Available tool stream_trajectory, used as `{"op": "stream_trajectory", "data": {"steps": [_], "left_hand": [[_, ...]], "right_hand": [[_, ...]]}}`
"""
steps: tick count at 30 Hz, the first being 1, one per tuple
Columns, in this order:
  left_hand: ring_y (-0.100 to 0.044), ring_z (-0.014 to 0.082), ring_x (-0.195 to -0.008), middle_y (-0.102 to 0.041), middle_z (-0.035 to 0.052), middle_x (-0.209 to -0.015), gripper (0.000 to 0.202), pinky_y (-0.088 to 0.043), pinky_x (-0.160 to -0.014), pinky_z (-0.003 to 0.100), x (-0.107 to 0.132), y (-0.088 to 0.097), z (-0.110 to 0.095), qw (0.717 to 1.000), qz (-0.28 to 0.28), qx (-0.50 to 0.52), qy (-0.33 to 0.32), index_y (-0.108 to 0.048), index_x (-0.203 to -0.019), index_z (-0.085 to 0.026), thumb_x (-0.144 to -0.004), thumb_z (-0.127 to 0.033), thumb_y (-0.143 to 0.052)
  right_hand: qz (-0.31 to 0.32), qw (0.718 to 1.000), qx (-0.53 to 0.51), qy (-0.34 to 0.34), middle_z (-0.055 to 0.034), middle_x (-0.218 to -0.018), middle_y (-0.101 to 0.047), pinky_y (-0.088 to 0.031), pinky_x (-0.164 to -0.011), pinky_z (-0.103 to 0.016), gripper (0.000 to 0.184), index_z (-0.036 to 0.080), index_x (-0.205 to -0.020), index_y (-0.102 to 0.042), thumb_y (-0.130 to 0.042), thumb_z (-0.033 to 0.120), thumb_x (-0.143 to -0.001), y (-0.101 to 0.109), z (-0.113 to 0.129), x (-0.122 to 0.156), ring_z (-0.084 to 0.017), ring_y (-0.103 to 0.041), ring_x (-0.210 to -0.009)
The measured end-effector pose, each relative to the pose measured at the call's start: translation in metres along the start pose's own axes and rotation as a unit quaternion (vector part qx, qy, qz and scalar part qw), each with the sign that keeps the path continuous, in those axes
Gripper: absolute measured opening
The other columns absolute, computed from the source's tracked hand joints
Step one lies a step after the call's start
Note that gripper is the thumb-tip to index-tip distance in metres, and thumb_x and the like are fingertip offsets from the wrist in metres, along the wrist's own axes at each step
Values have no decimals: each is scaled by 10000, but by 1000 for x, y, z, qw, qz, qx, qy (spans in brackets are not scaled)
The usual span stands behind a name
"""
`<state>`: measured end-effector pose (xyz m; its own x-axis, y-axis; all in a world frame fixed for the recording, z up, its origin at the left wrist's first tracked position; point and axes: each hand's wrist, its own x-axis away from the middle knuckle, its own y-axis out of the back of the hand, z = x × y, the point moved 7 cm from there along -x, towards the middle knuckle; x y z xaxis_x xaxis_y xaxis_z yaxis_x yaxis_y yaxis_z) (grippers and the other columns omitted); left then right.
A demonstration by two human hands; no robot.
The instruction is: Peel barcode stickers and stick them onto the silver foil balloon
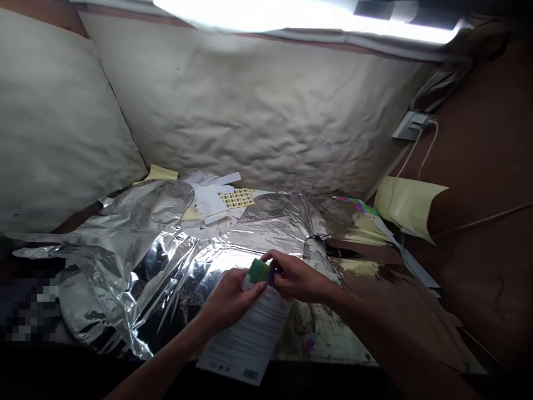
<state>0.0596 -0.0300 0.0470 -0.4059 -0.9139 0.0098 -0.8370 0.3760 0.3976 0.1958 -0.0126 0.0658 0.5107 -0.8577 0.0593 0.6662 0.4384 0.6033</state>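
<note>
My left hand (227,303) and my right hand (297,278) meet over a flat white printed packet (245,341) that lies on crumpled silver foil (154,244). Both hands pinch the packet's green and coloured top end (261,271). My left thumb presses on it from the left. My right fingers close over it from the right. The packet's lower end carries small print and a barcode and points toward me.
White paper scraps and a yellow gridded sticker sheet (237,198) lie behind the foil. A yellow paper (406,208) curls up at the right beside a wall socket with cables (412,126). Beige cushions (54,128) back the surface. A colourful packet (360,206) sits at the far right.
</note>
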Motion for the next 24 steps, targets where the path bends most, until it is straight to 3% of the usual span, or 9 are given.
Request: {"op": "stream_trajectory", "data": {"steps": [3, 6, 9, 13, 16, 19, 21, 24], "left_hand": [[-406, 94, -526, -475, -29, -596, 350, -283, -460, 199, 2, 6, 3, 999, 29, 44, 9, -581, -700, -128, -856, -442, -598], [-410, 92, -531, -467, -30, -606, 342, -288, -466, 197, 3, 9, 1, 995, 66, 79, 6, -596, -729, -120, -839, -443, -627], [-444, 103, -558, -506, -12, -640, 326, -321, -496, 206, 5, 3, -3, 988, 114, 101, -12, -641, -803, -104, -844, -428, -630], [-462, 103, -581, -532, -6, -666, 283, -348, -528, 206, 5, -2, -3, 984, 140, 110, -23, -669, -837, -103, -848, -384, -639], [-496, 112, -588, -560, -2, -672, 258, -376, -541, 207, 1, 0, 0, 982, 129, 140, -12, -665, -827, -112, -828, -370, -668], [-580, 157, -667, -638, 34, -773, 272, -444, -612, 241, -3, 2, 5, 970, 117, 213, 23, -666, -896, -125, -810, -381, -690], [-600, 170, -684, -658, 47, -795, 302, -455, -615, 245, -6, 5, 12, 965, 89, 239, 59, -671, -906, -125, -791, -402, -709], [-588, 158, -642, -652, 48, -755, 329, -440, -569, 229, -8, 7, 24, 961, 41, 257, 97, -680, -862, -116, -774, -431, -720]], "right_hand": [[97, 962, -256, 0, -49, -921, -680, -435, -668, -239, 290, 158, -1091, -667, -625, 288, -835, -4, -9, -3, -137, -601, -742], [110, 909, -400, -37, -52, -847, -686, -443, -683, -240, 352, 123, -1009, -714, -699, 410, -806, -5, -22, -4, -119, -600, -703], [120, 889, -438, -62, -48, -832, -697, -445, -668, -236, 343, 122, -958, -733, -798, 356, -715, -13, -29, -2, -108, -601, -666], [137, 889, -433, -47, -57, -845, -705, -458, -687, -246, 304, 115, -915, -742, -822, 290, -680, -20, -25, 2, -121, -618, -695], [52, 908, -416, -29, -43, -814, -699, -446, -650, -232, 300, 132, -939, -739, -806, 293, -695, -14, -27, -2, -112, -605, -676], [-87, 914, -396, -27, -26, -759, -684, -465, -647, -264, 259, 158, -930, -733, -764, 319, -729, 2, -36, -4, -126, -600, -653], [-195, 930, -310, -14, -33, -755, -679, -491, -693, -311, 210, 169, -917, -737, -720, 312, -764, 21, -41, 0, -157, -616, -691], [-303, 948, -88, 40, -98, -1094, -669, -459, -927, -413, 181, 202, -954, -749, -654, 286, -824, 46, -32, 13, -239, -608, -1035]]}}
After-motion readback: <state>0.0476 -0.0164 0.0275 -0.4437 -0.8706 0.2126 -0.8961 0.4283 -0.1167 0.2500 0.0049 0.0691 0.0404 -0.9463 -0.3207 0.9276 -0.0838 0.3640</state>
